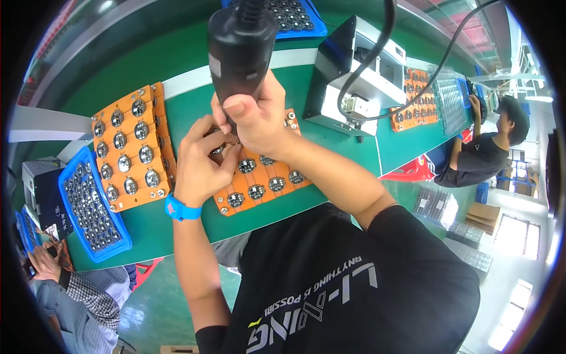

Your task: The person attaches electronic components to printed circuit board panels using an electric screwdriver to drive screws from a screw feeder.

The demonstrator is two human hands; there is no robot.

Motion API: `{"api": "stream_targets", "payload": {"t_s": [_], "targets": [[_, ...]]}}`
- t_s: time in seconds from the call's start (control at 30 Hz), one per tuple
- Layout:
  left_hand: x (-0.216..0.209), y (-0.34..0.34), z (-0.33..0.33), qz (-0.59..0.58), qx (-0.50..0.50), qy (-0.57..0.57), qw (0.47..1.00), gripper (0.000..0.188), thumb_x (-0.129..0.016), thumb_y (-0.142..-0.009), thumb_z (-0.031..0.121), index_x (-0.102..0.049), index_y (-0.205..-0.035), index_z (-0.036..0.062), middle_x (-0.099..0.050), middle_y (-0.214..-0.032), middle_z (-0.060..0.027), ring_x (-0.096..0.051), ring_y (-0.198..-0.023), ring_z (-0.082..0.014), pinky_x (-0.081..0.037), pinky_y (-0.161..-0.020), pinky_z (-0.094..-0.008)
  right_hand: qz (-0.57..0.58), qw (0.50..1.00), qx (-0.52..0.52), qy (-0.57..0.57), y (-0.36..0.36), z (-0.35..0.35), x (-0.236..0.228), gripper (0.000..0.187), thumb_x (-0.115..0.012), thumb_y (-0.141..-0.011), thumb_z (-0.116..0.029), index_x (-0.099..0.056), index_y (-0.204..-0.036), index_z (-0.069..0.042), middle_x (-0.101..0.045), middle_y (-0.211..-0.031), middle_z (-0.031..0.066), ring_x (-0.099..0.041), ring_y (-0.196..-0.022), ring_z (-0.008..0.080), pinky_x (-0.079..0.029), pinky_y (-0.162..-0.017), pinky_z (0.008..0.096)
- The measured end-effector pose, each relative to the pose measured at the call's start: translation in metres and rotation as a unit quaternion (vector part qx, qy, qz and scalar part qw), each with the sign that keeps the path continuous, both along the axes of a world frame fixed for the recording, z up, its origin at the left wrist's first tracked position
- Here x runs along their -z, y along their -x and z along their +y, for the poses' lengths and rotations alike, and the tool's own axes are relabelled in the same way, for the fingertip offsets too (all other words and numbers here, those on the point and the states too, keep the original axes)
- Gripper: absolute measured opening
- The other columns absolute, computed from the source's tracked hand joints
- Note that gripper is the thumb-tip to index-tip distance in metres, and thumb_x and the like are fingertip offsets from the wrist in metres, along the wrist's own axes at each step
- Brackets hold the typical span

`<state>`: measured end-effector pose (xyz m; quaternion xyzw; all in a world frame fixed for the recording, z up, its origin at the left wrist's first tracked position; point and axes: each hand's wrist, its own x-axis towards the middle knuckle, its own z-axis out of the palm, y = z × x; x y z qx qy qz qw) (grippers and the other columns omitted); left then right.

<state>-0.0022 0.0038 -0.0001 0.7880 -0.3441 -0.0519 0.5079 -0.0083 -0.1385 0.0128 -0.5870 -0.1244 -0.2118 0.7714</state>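
A black electric screwdriver (240,50) hangs upright from its coiled cord, and my right hand (259,115) is wrapped around its lower end. Under it lies an orange fixture plate (271,197) carrying rows of small round black parts (256,192). My left hand (206,156), with a blue band on the wrist, rests over the plate's left side. Its thumb and fingers are drawn together beside the screwdriver's tip, and what they pinch is hidden. The tip itself is mostly covered by my fingers.
More loaded orange plates (122,124) are stacked at left, beside a blue tray (121,251) of round black parts. Another blue tray (321,29) sits at the far side. A white-and-black machine (348,76) stands to the right, with a cable across it. People work at both sides.
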Motion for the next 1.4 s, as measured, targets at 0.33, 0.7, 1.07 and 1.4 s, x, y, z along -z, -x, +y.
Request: {"api": "stream_targets", "payload": {"t_s": [0.33,0.7,1.07,1.4], "targets": [[-0.001,0.001,-0.003,0.027,-0.008,0.018,0.999,0.022,-0.057,-0.067,-0.005,-0.063,-0.087,-0.007,-0.063,-0.103,-0.0162,-0.065,-0.082,-0.0274,-0.053,-0.073,-0.0358,-0.033,0.985,0.165,0.024,0.046,-0.041,-0.038,0.099,-0.037,-0.081,-0.085,-0.03,-0.137,-0.003,-0.054,-0.059,0.0066,-0.051,-0.045,0.0138,-0.042,-0.042,0.0258],[-0.001,0.001,-0.003,0.016,0.004,0.022,1.0,0.026,-0.04,-0.076,0.003,-0.059,-0.09,-0.009,-0.061,-0.104,-0.0196,-0.062,-0.092,-0.028,-0.05,-0.08,-0.0342,-0.082,0.938,0.337,-0.013,0.107,-0.133,-0.063,0.087,-0.029,-0.082,-0.086,-0.042,-0.121,-0.01,-0.05,-0.056,0.0087,-0.044,-0.042,0.0204,-0.041,-0.045,0.0342],[0.001,-0.003,-0.001,0.013,0.006,0.043,0.999,0.027,-0.04,-0.076,0.002,-0.06,-0.089,-0.009,-0.061,-0.102,-0.0194,-0.062,-0.09,-0.0289,-0.05,-0.08,-0.0352,-0.005,0.95,0.311,0.04,0.099,-0.123,-0.061,0.08,-0.034,-0.081,-0.085,-0.041,-0.111,-0.011,-0.046,-0.053,0.0062,-0.041,-0.041,0.0187,-0.036,-0.044,0.0315],[0.006,-0.006,0.005,0.034,0.017,0.092,0.995,0.027,-0.039,-0.076,0.002,-0.064,-0.082,-0.0088,-0.06,-0.1,-0.0179,-0.06,-0.078,-0.0249,-0.048,-0.071,-0.0329,0.049,0.986,0.146,-0.058,0.057,-0.029,-0.046,0.091,-0.029,-0.075,-0.091,-0.04,-0.118,-0.011,-0.05,-0.056,0.0092,-0.045,-0.04,0.0202,-0.041,-0.045,0.0335]]}}
